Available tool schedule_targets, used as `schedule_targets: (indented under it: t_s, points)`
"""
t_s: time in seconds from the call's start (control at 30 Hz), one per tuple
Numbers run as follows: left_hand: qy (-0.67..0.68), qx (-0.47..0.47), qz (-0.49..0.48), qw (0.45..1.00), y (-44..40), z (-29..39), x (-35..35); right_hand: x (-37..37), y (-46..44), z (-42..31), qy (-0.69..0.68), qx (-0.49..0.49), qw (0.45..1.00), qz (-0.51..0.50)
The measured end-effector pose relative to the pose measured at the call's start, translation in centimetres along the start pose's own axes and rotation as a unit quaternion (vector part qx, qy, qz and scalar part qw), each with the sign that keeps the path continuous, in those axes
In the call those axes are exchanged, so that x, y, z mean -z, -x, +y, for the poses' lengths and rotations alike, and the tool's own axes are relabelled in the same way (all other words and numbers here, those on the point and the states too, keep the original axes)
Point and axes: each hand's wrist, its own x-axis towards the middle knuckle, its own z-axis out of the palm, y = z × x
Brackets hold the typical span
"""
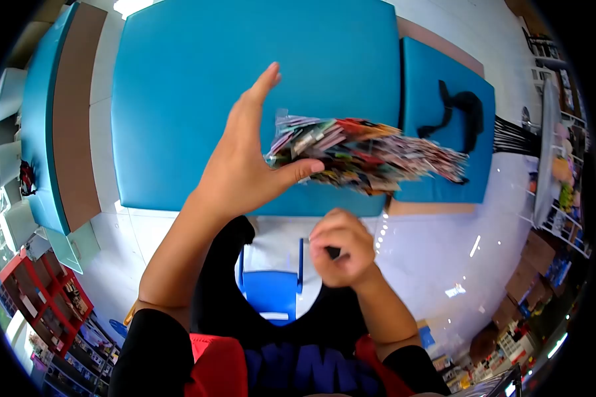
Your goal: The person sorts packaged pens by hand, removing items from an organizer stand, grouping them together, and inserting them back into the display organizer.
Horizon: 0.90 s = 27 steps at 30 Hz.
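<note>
Long pile of thin, flat pieces (377, 149), glossy, many colours, edges fanned out like shingles; clear plastic-looking film sticks up at its left end. Pile lies lengthwise on a smooth teal padded table (198, 79) and runs right, across the gap, onto a smaller teal padded section (420, 73). Black strap (470, 112), soft and curved, lies on that section just beyond the pile.

Left hand (235, 169) at pile's left end: thumb and fingers wide apart, thumb overlapping the pile's near edge, fingers pointing away past its left corner. Contact can't be told. Right hand (341, 248) is below the pile, apart from it, nearer the body; fingers curled in, dark spot inside the curl, can't tell if it holds anything.

Blue chair (271, 291), hard-looking seat, below the table. Black-and-red shirt (304, 367) has large dark-blue letters, one like an M, rest cut off. Print on the pieces too small and blurred to read.
</note>
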Motion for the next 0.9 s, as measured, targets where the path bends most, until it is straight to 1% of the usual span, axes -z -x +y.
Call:
schedule_targets:
  t_s: [0.1, 0.13, 0.17, 0.2, 0.23, 0.27, 0.33, 0.4, 0.47, 0.57, 0.63, 0.73, 0.77, 0.9]
  points:
    - [-0.042, -0.058, -0.095, 0.993, -1.3, -3.1, -0.9, -1.9, 2.5, 3.8, -0.083, -0.062, 0.993, -0.056]
    - [-0.010, -0.050, -0.075, 0.996, -1.3, -3.1, -1.5, -2.1, 3.3, 5.1, -0.102, -0.080, 0.987, -0.091]
    - [-0.022, -0.096, -0.066, 0.993, -1.3, -4.0, -1.9, -2.3, 3.9, 6.2, -0.117, -0.096, 0.980, -0.126]
    - [-0.034, -0.142, -0.057, 0.988, -1.5, -4.8, -1.9, -2.6, 4.3, 7.2, -0.133, -0.091, 0.977, -0.137]
    - [-0.046, -0.191, -0.048, 0.979, -1.8, -5.2, -2.1, -2.7, 5.5, 8.5, -0.146, -0.113, 0.970, -0.158]
    - [-0.077, -0.193, -0.026, 0.978, -1.5, -5.0, -2.1, -2.7, 6.2, 9.3, -0.164, -0.122, 0.965, -0.165]
    - [-0.110, -0.249, -0.023, 0.962, -1.7, -6.1, -2.0, -2.5, 7.7, 11.7, -0.182, -0.152, 0.953, -0.186]
    - [-0.094, -0.274, -0.024, 0.957, -1.8, -6.8, -1.8, -2.0, 9.0, 13.5, -0.187, -0.174, 0.954, -0.158]
    - [-0.028, -0.266, -0.032, 0.963, -1.8, -7.2, -1.7, -1.6, 10.6, 15.3, -0.178, -0.205, 0.953, -0.131]
    - [0.085, -0.233, -0.010, 0.969, -1.5, -6.5, -2.3, -0.8, 12.5, 17.4, -0.144, -0.202, 0.963, -0.102]
    - [0.114, -0.258, 0.052, 0.958, -1.4, -6.2, -2.5, -0.4, 12.6, 17.7, -0.136, -0.197, 0.967, -0.085]
    - [0.063, -0.303, 0.046, 0.950, -2.5, -5.9, -1.2, -0.3, 12.6, 17.6, -0.129, -0.193, 0.970, -0.068]
    - [0.079, -0.290, 0.067, 0.952, -2.6, -5.8, -1.1, -0.3, 12.7, 17.5, -0.126, -0.189, 0.972, -0.066]
    - [0.107, -0.341, 0.151, 0.922, -3.6, -5.2, 0.4, -0.4, 13.1, 17.0, -0.119, -0.186, 0.973, -0.065]
